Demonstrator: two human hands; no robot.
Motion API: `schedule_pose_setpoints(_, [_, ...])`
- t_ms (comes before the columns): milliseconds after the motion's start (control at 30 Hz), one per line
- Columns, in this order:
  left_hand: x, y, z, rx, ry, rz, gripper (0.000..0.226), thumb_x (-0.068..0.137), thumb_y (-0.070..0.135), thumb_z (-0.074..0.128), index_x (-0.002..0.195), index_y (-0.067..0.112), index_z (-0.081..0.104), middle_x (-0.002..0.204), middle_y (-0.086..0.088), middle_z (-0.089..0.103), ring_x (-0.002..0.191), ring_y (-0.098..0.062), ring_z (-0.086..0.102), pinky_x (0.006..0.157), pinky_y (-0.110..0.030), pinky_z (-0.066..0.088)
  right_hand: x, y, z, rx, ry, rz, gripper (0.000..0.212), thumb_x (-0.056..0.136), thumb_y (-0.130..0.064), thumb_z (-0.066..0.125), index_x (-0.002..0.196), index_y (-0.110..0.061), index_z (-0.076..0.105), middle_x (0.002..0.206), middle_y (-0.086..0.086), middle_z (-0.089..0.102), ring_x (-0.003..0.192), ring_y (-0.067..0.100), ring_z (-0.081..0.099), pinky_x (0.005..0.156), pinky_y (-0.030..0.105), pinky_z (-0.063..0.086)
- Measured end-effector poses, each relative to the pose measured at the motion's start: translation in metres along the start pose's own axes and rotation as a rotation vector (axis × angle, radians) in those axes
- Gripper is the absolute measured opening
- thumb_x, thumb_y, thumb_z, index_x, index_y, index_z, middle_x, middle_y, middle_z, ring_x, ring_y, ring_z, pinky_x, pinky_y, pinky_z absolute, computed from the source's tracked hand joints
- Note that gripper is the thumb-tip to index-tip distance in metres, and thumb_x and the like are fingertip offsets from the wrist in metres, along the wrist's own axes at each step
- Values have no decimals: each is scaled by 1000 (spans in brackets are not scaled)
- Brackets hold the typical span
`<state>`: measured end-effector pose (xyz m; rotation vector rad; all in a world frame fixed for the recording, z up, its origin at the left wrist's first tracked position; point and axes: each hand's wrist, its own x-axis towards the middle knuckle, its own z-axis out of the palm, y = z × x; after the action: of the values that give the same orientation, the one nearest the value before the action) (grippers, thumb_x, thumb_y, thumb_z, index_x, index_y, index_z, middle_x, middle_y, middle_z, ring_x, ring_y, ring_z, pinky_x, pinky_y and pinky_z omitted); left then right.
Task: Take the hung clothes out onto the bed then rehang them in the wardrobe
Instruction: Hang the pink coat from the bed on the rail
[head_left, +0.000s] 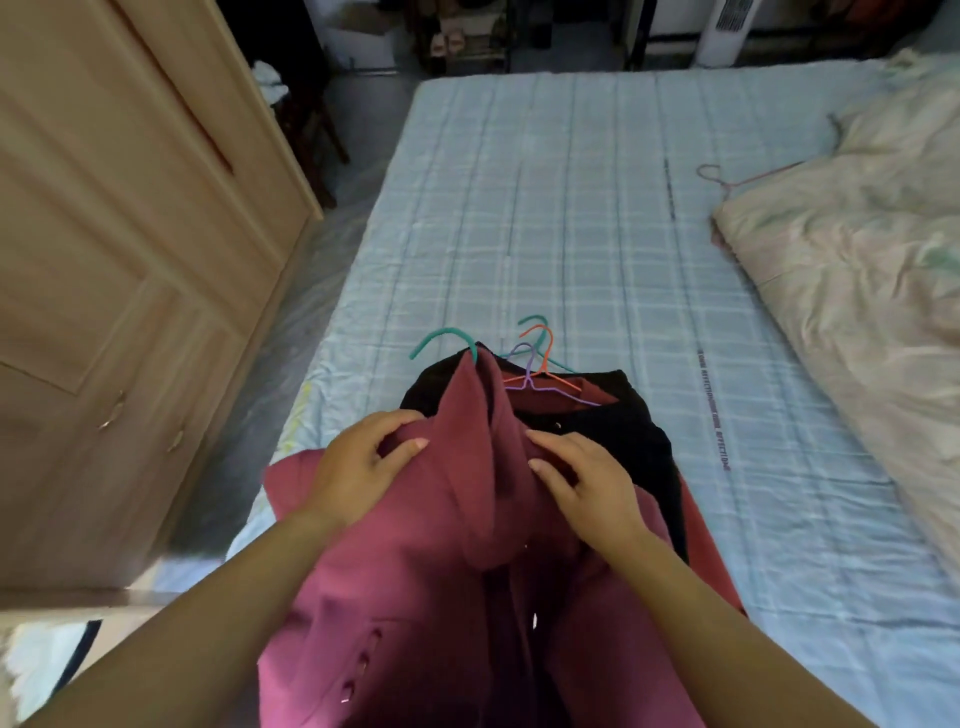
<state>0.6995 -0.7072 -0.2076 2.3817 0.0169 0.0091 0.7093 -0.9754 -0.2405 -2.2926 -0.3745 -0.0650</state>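
Note:
A maroon coat on a teal hanger lies on top of a pile of clothes at the near end of the bed. My left hand grips the coat's left shoulder, its fingers curled into the cloth. At the collar on the right side, my right hand lies on the coat with fingers bent; whether it pinches the cloth is unclear. Under the coat lie a black garment and orange, purple and teal hangers.
The wooden wardrobe stands at the left with its doors closed. A crumpled pale duvet covers the bed's right side, with a pink hanger beside it. A narrow floor strip runs between wardrobe and bed.

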Motion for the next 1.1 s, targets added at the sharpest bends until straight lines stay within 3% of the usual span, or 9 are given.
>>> schedule_pose_setpoints(100, [-27,3,-26,2,54,4,30,79,50,66,106,38,64,100,29,60,96,11,54,85,-3,36,-11,-35,-1,26,24,-35,36,83,-47,51,114,-33,65,96,-11,67,87,4,60,76,14,43])
schedule_pose_setpoints(200, [-59,3,-56,13,113,45,48,76,59,53,109,27,67,101,16,65,94,4,56,84,-5,36,-24,-72,0,23,57,-108,36,83,-48,50,112,-34,66,97,-13,68,85,3,61,76,13,44])
schedule_pose_setpoints(367, [-135,-12,-116,46,240,30,48,78,58,49,109,25,68,103,8,68,95,-5,60,86,-19,42,-54,-150,18,84,47,-211,31,83,-43,55,110,-34,67,100,-16,67,91,-1,59,81,4,39])
schedule_pose_setpoints(500, [-218,-36,-168,46,359,-12,43,78,51,59,108,21,69,106,12,66,97,5,55,86,-4,35,-85,-222,49,128,-38,-304,26,83,-33,64,108,-32,68,100,-22,65,91,-7,57,81,1,36])
schedule_pose_setpoints(600, [-295,-60,-202,38,450,-53,46,78,52,58,106,18,69,101,11,65,93,4,54,82,-1,34,-112,-277,77,162,-184,-397,26,81,-27,69,107,-27,69,102,-24,63,95,-8,59,82,2,38])
schedule_pose_setpoints(767, [-411,-104,-260,41,577,-158,50,76,56,52,105,19,69,95,10,66,88,0,58,82,-10,40,-163,-370,135,278,-296,-508,25,75,-13,77,99,-18,74,95,-22,67,89,-21,56,81,1,39])
schedule_pose_setpoints(933, [-495,-142,-334,188,712,-267,47,74,61,51,108,31,66,92,9,65,85,-8,58,80,-29,46,-195,-462,188,413,-367,-538,29,76,-9,75,98,-28,73,86,-42,61,89,-14,61,81,3,41])
schedule_pose_setpoints(1100, [-555,-173,-394,286,777,-306,51,76,58,50,104,19,67,94,6,65,88,-18,60,81,-30,45,-210,-547,233,530,-489,-622,27,76,-4,74,98,-19,73,82,-42,61,87,-15,61,79,1,40])
